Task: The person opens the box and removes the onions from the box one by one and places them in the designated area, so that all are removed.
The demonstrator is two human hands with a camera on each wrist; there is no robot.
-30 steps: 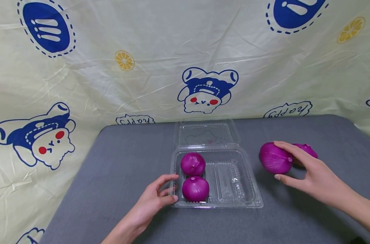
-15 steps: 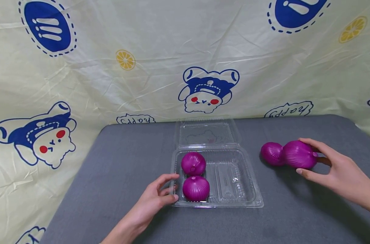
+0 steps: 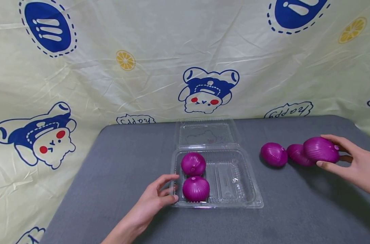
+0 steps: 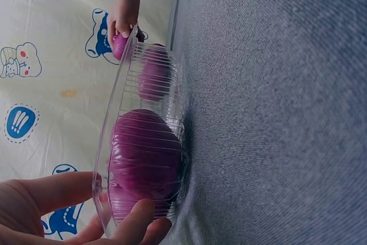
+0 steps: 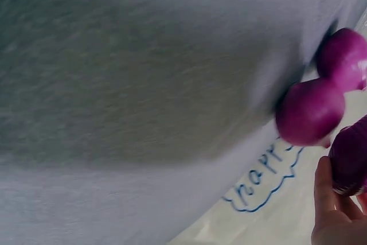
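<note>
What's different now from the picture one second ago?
The right hand has carried its red onion rightward, uncovering the left loose onion, without visibly letting go. The left hand stays at the left edge of the clear plastic clamshell; the two onions inside haven't moved.

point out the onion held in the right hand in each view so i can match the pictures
Head: the held onion is at far right, a little below mid-height, in the right hand.
Left wrist: the held onion is small, in the upper left, just below the right hand's fingers.
Right wrist: the held onion is at the right edge, below mid-height, partly cut off.
Shared landmark: the pale cloth with blue prints.
</note>
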